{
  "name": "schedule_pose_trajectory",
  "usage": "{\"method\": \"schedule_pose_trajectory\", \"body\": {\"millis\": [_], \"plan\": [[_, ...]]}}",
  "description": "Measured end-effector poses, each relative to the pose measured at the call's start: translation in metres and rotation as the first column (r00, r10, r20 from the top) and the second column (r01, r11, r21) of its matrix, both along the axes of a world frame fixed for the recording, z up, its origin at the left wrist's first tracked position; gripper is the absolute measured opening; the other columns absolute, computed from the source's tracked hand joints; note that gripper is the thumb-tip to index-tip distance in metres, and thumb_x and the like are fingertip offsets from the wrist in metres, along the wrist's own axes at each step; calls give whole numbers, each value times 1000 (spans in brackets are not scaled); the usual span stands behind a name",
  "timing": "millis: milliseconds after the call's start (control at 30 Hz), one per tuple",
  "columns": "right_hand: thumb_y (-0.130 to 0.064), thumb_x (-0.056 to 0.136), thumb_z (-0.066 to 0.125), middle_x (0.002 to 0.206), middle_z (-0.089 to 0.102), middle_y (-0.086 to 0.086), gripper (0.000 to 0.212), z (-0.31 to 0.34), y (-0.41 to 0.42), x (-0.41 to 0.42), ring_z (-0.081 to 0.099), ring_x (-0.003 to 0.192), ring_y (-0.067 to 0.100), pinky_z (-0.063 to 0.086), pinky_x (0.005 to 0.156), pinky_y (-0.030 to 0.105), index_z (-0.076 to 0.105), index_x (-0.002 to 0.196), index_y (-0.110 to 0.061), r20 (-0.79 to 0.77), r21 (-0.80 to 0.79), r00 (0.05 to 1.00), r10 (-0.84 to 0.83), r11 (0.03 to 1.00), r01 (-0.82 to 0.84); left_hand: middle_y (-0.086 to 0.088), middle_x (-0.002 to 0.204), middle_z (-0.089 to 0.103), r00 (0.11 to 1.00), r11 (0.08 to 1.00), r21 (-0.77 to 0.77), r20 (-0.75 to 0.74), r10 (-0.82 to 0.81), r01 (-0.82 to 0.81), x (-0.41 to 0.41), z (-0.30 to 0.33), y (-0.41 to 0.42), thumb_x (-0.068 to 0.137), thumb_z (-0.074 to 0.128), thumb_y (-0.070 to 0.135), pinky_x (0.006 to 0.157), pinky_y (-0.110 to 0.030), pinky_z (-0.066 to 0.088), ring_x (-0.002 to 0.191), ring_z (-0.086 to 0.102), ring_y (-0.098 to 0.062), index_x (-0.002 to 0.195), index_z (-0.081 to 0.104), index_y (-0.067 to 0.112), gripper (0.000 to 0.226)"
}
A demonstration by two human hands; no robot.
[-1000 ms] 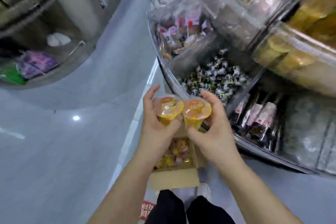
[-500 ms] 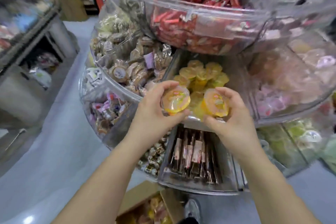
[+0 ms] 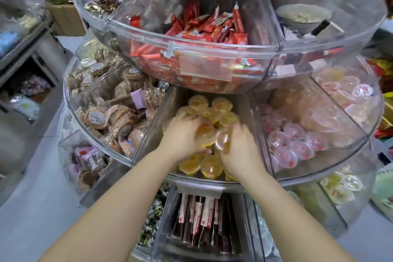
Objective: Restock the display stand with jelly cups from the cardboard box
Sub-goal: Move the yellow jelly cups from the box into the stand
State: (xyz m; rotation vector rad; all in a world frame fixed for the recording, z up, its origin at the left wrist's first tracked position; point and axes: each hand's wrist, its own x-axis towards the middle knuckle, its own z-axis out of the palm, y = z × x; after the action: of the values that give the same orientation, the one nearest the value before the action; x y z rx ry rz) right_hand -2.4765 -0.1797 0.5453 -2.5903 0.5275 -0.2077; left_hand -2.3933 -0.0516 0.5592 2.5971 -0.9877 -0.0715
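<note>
The left hand (image 3: 182, 136) and right hand (image 3: 240, 149) each curled over a small round orange plastic jelly cup (image 3: 205, 135), set down into the middle clear wedge compartment (image 3: 204, 182) of the tiered display stand. Such cups seemed light, slick and squashable, best gripped around the rim. Beyond the knuckles, the pile's foil lids mostly faced upward, axes roughly vertical though blurred.
</note>
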Motion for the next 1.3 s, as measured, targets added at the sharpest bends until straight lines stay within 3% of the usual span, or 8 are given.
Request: {"method": "schedule_pose_trajectory", "body": {"millis": [200, 500, 767, 867, 933, 1067, 1200, 1300], "plan": [[-13, 80, 63, 122, 51, 16, 58, -2, 0, -1, 55, 108, 37, 45, 83, 38, 32, 129, -7, -81, 154, 996, -45, 986, 57, -4, 130, 48, 999, 1000, -24, -27, -19, 18, 6, -11, 4, 57, 83, 40, 95, -41, 40, 120, 44, -27, 129, 50, 22, 81], [-13, 84, 61, 118, 58, 18, 62, -2, 2, 3, 58, 105, 38, 46, 77, 38, 25, 134, -7, -95, 169, 989, -110, 978, 125, -12, 108, 63, 991, 994, -56, 102, -83, 89, 7, -11, 12, 68, 70, 12, 84, -44, 47, 101, 56, -34, 98, 66, 6, 31], [-16, 81, 68, 137, 48, 8, 102, 11, -6, -12, 54, 116, 27, 41, 87, 29, -9, 147, -25, -166, 366, 986, -22, 927, 82, -1, 109, 60, 980, 997, -2, 184, -74, 76, 6, -14, 11, 70, 73, 24, 85, -35, 35, 105, 52, -26, 99, 62, 19, 31], [-15, 88, 59, 142, 44, 10, 91, 23, -4, -27, 56, 113, 25, 44, 89, 32, -8, 148, -26, -196, 361, 981, -4, 929, 76, 1, 118, 55, 992, 998, 9, 113, -58, 57, 5, -11, 13, 70, 76, 35, 92, -35, 35, 113, 46, -22, 105, 59, 21, 41], [-13, 91, 54, 145, 38, 7, 77, 30, 1, -36, 51, 120, 22, 41, 94, 30, 3, 148, -21, -138, 287, 990, -4, 957, 43, 2, 112, 57, 1000, 989, -141, 1, -32, 31, 0, -3, 19, 68, 78, 34, 90, -31, 38, 106, 45, -16, 103, 60, 21, 41], [-19, 91, 53, 121, 46, -8, 37, 45, 30, -46, 48, 108, 8, 39, 90, 21, 42, 127, -22, 122, 124, 983, 135, 981, -151, 17, 94, 62, 988, 833, -540, -144, 55, -125, -32, 19, 64, 73, 75, 21, 84, -12, 43, 92, 56, 1, 91, 59, 36, 28], [-23, 88, 57, 91, 55, -17, 17, 47, 91, -48, 51, 83, -4, 41, 68, 6, 53, 97, -36, 179, 353, 923, 341, 854, -383, 12, 88, 68, 918, 565, -726, -339, 203, -393, -87, 12, 136, 79, 71, 10, 74, -10, 48, 81, 64, -1, 83, 65, 34, 25], [-25, 87, 58, 80, 59, -14, 13, 24, 149, -59, 53, 72, -2, 44, 65, 10, 57, 89, -37, 137, 568, 888, 438, 700, -433, 11, 84, 69, 820, 408, -716, -441, 365, -567, -134, -20, 198, 81, 67, 3, 73, -8, 47, 77, 63, -2, 79, 65, 34, 31]]}}
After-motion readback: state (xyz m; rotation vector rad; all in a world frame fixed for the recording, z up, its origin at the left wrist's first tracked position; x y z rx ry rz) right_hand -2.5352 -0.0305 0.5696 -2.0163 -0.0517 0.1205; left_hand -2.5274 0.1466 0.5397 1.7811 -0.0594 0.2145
